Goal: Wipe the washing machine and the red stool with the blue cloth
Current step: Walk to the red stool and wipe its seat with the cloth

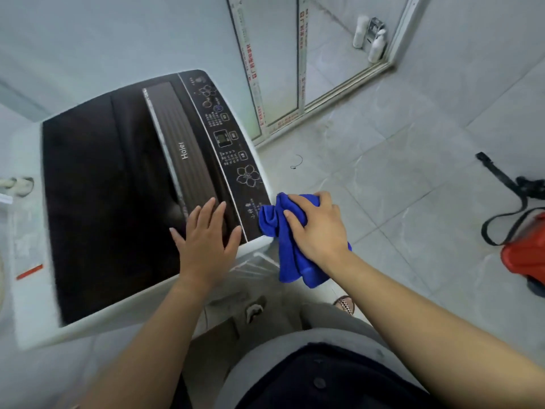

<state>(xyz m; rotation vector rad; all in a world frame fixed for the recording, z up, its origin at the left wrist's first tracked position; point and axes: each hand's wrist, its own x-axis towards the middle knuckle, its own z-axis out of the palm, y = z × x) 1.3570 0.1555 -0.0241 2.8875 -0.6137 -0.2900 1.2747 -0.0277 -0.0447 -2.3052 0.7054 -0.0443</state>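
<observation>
A top-loading washing machine (112, 187) with a dark lid and a white body fills the left half of the view. My left hand (206, 240) lies flat on the lid near its front right corner, fingers spread. My right hand (318, 228) grips a bunched blue cloth (290, 255) and presses it against the machine's front right corner, beside the control panel (233, 149). Part of the cloth hangs down over the white side. A red stool (528, 252) shows partly at the right edge, on the floor.
A black strap (507, 184) lies on the grey tiled floor by the stool. A glass sliding door (271, 69) stands behind the machine, with white bottles (371, 39) past it. A small dark wire (297, 162) lies on the tiles.
</observation>
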